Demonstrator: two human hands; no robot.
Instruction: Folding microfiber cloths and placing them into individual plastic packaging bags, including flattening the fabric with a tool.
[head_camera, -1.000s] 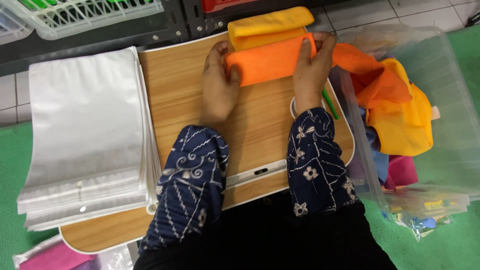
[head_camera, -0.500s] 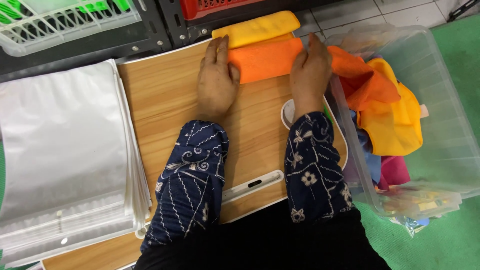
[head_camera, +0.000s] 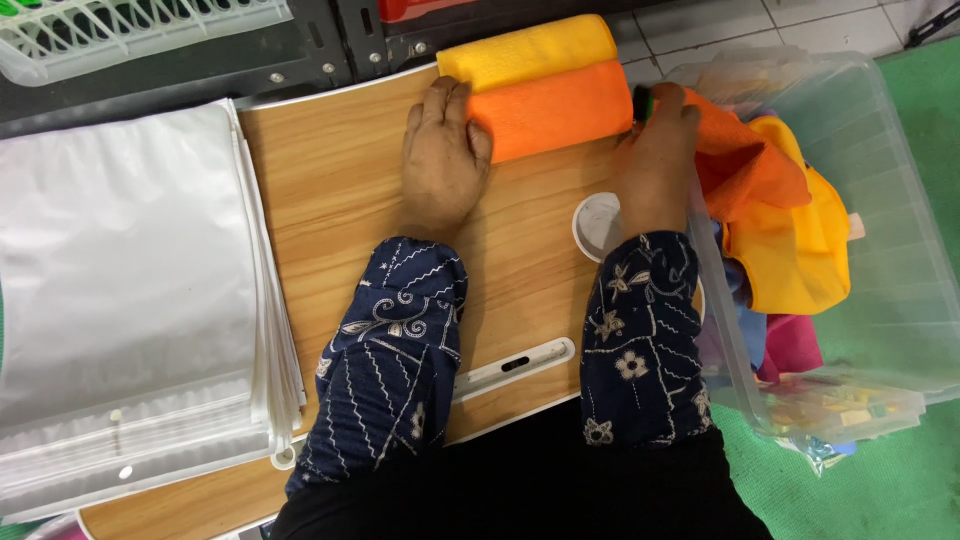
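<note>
A person's left hand (head_camera: 443, 160) lies palm down on a wooden lap desk (head_camera: 340, 220), fingers pressed together and their tips hidden against the left end of a rolled orange cloth (head_camera: 552, 108), while the right hand (head_camera: 655, 160) curls at the roll's right end, its fingers bent around a small dark-and-green object (head_camera: 642, 100) too hidden to identify. The orange roll lies along the desk's far edge, touching a rolled yellow cloth (head_camera: 528, 50) just beyond it that overhangs that edge. Both forearms wear dark blue patterned sleeves (head_camera: 400, 350). A round white recess (head_camera: 598, 222) in the desktop shows beside the right wrist, partly covered by it, and a narrow white slot (head_camera: 515, 366) runs near the desk's near edge between the arms. At the desk's right edge stands a clear plastic bin (head_camera: 880, 200) holding loose orange, yellow and pink cloths (head_camera: 790, 240), its contents blurred through the wall and its far side cut off by the frame. Over the desk's left edge lies a stack of clear zip bags (head_camera: 130, 290), also cut off at the left. A white wire basket (head_camera: 140, 30) is cropped at the top left corner.
</note>
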